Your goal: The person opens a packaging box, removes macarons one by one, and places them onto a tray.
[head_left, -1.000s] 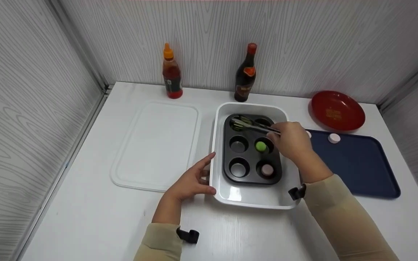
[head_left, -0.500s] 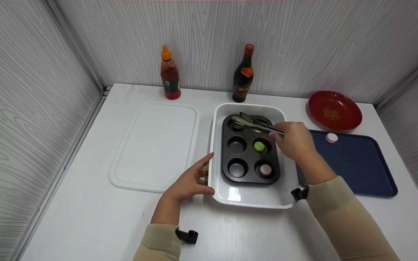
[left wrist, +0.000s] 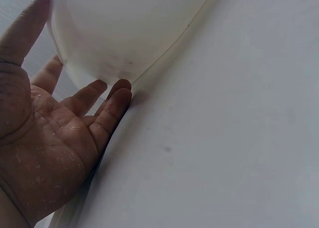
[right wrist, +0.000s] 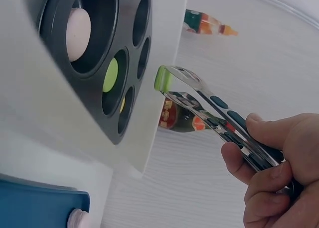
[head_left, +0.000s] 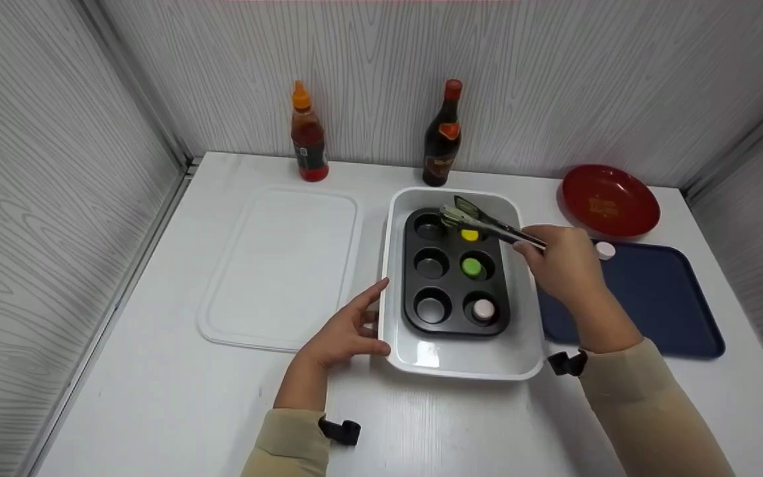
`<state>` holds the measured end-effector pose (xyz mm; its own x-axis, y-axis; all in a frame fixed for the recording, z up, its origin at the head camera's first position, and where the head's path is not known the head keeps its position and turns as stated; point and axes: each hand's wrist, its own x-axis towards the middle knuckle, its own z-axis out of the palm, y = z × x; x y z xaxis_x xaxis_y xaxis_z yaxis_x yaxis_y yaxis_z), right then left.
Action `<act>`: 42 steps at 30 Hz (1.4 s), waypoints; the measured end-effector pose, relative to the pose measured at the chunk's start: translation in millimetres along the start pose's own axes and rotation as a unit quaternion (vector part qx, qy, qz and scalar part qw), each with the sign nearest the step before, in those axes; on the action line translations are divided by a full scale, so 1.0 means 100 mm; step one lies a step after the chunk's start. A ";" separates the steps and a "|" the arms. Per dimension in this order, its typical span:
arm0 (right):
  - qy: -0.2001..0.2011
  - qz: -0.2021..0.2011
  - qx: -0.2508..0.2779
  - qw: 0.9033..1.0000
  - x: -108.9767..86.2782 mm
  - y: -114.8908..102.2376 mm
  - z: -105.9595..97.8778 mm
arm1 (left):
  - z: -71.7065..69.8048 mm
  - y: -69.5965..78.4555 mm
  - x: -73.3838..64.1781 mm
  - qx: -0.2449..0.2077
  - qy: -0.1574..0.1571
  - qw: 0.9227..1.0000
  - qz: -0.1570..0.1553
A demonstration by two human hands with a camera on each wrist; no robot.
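Note:
My right hand [head_left: 567,265] grips metal tongs [head_left: 497,228] over the far end of a dark muffin tin [head_left: 452,286]. In the right wrist view, a green macaron [right wrist: 163,78] sits between the tips of the tongs. The tin stands in a white rectangular tub [head_left: 474,363]. Its right column of cups holds a yellow macaron [head_left: 469,235], another green macaron [head_left: 471,267] and a pale pink macaron [head_left: 484,309]. My left hand [head_left: 342,338] touches the tub's left side with spread fingers, thumb by the near corner; the left wrist view shows the fingertips against the outer wall.
A white board [head_left: 282,265] lies left of the tub. To the right is a blue tray [head_left: 660,305] with a pale pink macaron [head_left: 605,250] near its far edge, and a red plate [head_left: 610,199] behind. A sauce bottle [head_left: 309,142] and a dark bottle [head_left: 442,139] stand along the back wall.
My right hand and the tongs have moved right, away from the far left cup. The yellow macaron, hidden at first, now shows. My left hand stays against the tub.

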<state>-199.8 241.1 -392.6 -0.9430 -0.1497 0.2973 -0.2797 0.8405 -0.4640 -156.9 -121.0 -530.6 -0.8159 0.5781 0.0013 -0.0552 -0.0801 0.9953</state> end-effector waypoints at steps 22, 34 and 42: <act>0.142 0.037 0.015 0.989 -0.62 0.21 -0.18 | -0.01 0.01 0.01 0.017 0.006 1.000 -0.005; 0.181 0.060 0.008 0.982 -0.84 0.31 -0.29 | 0.00 0.00 0.00 0.020 0.022 0.999 -0.016; 0.179 0.121 -0.016 0.976 -0.96 0.49 -0.44 | 0.01 0.01 0.00 0.025 0.017 0.999 -0.018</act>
<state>-114.9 319.1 -407.3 -0.8554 0.2425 0.4577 -0.0449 0.8455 -0.5320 -156.9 -120.3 -529.7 -0.8325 0.5528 -0.0374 -0.0572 -0.0186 0.9982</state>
